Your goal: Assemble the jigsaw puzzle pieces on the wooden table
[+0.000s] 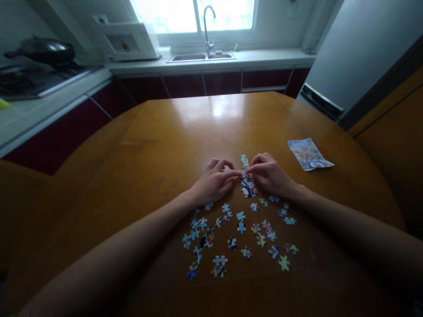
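A narrow strip of joined jigsaw pieces (248, 189) lies on the wooden table between my hands. My left hand (216, 178) rests at its left side, fingers apart, with the index fingertip touching the strip's edge. From the right, my right hand (269, 174) reaches in with thumb and index finger closed at a jigsaw piece in the middle of the strip; the fingertips partly cover it. Several loose jigsaw pieces (241, 227) are scattered nearer to me, between my forearms, some single and some overlapping in small heaps.
A creased printed picture sheet (309, 154) lies to the right on the wooden table (185, 132). Beyond the table's far edge are a counter with a sink (188, 57), a faucet (206, 31) and a white microwave (127, 42). A pan (48, 50) sits on the stove at left.
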The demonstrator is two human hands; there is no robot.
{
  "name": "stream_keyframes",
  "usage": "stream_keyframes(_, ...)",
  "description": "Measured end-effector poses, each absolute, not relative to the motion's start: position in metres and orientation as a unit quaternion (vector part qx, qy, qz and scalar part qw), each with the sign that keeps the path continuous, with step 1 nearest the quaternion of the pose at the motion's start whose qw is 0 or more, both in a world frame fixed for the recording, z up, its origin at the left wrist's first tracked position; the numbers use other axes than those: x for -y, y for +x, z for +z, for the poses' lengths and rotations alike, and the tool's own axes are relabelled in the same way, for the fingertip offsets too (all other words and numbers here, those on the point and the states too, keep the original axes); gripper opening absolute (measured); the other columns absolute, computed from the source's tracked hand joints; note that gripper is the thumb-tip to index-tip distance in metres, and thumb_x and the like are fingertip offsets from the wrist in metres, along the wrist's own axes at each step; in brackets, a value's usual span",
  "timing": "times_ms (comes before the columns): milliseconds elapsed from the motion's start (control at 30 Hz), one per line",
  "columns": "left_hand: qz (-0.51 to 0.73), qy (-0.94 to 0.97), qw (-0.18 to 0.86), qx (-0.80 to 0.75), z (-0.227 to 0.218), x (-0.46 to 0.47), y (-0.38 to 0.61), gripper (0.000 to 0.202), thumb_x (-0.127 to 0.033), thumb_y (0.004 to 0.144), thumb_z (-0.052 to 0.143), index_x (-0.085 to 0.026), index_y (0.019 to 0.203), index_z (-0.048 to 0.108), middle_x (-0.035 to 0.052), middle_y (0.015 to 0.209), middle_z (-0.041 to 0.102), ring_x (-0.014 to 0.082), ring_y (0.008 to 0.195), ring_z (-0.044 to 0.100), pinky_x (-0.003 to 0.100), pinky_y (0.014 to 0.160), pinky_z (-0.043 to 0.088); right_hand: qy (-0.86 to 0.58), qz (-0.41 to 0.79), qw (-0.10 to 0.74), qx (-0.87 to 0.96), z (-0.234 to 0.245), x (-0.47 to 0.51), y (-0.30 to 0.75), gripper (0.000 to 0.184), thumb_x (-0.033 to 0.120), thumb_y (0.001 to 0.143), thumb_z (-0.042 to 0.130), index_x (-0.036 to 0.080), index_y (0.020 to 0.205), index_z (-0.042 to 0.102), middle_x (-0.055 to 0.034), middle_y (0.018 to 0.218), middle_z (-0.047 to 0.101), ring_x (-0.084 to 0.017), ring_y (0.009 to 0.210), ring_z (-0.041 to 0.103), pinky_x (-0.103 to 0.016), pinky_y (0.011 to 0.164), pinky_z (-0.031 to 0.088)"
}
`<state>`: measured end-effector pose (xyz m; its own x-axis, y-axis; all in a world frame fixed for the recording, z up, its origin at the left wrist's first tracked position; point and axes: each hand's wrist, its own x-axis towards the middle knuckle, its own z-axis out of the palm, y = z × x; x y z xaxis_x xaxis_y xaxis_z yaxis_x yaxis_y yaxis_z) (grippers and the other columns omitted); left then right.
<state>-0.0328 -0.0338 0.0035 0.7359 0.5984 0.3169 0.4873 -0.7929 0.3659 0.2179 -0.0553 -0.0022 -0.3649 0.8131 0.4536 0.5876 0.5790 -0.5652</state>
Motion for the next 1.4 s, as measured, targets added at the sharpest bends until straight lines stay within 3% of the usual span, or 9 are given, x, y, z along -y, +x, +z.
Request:
stream_keyframes(333, 0.196, 0.931, 0.109, -0.288, 0.0017, 0.0338, -0.0331, 0.029, -0.03, 0.099, 0.055, -0.037, 0.125, 0.067, 0.0055, 0.124, 0.053, 0.0266, 0.115, 0.043, 0.048, 0.105, 0.041, -0.426, 0.151, 0.347, 0.822, -0.0038, 0.0549, 0.2161, 0.03, 0.005, 0.086, 0.057, 0.026, 0.087, 0.078, -0.0062, 0.092, 0.062, -0.023, 0.094, 0.054, -0.04, 0.085, 0.048)
stream_keyframes(633, 0.211, 0.923, 0.124, -0.296, 0.0037, 0.0342, -0.0321, 0.027, -0.032, 0.102, 0.05, -0.032, 0.124, 0.066, 0.0063, 0.123, 0.054, 0.0259, 0.115, 0.043, 0.048, 0.106, 0.041, -0.459, 0.137, 0.397, 0.783, -0.0018, 0.0536, 0.2163, 0.031, 0.001, 0.081, 0.054, 0.023, 0.082, 0.076, -0.0062, 0.088, 0.062, -0.023, 0.092, 0.054, -0.041, 0.082, 0.047)
stream_keyframes(800, 0.198, 0.932, 0.113, -0.283, 0.0034, 0.0336, -0.0322, 0.029, -0.032, 0.101, 0.052, -0.037, 0.126, 0.066, 0.0058, 0.125, 0.053, 0.0263, 0.115, 0.042, 0.048, 0.105, 0.041, -0.421, 0.143, 0.372, 0.815, -0.0029, 0.0547, 0.2146, 0.033, 0.002, 0.084, 0.054, 0.025, 0.085, 0.077, -0.0062, 0.093, 0.061, -0.023, 0.095, 0.053, -0.04, 0.084, 0.047)
stream_keyframes(1067, 0.197, 0.931, 0.111, -0.286, 0.0032, 0.0347, -0.0319, 0.029, -0.032, 0.101, 0.052, -0.035, 0.127, 0.064, 0.0059, 0.126, 0.054, 0.0264, 0.116, 0.042, 0.048, 0.106, 0.04, -0.427, 0.166, 0.326, 0.827, -0.0002, 0.0563, 0.2114, 0.037, 0.0, 0.085, 0.05, 0.026, 0.087, 0.077, -0.0062, 0.095, 0.06, -0.023, 0.098, 0.051, -0.04, 0.088, 0.046)
stream_keyframes(1233, 0.238, 0.904, 0.151, -0.323, 0.0057, 0.033, -0.0304, 0.024, -0.032, 0.103, 0.046, -0.025, 0.115, 0.065, 0.0074, 0.117, 0.057, 0.0249, 0.113, 0.045, 0.047, 0.105, 0.042, -0.459, 0.168, 0.39, 0.78, 0.0043, 0.0547, 0.2122, 0.034, 0.003, 0.087, 0.048, 0.025, 0.084, 0.075, -0.0064, 0.094, 0.061, -0.024, 0.098, 0.053, -0.043, 0.089, 0.045)
stream_keyframes(1400, 0.243, 0.9, 0.16, -0.324, 0.0062, 0.0319, -0.0312, 0.023, -0.027, 0.102, 0.047, -0.025, 0.113, 0.067, 0.0072, 0.115, 0.058, 0.0243, 0.111, 0.046, 0.046, 0.103, 0.043, -0.478, 0.153, 0.405, 0.765, 0.0032, 0.0529, 0.215, 0.031, 0.005, 0.087, 0.049, 0.024, 0.082, 0.073, -0.0068, 0.091, 0.061, -0.024, 0.096, 0.054, -0.043, 0.086, 0.045)
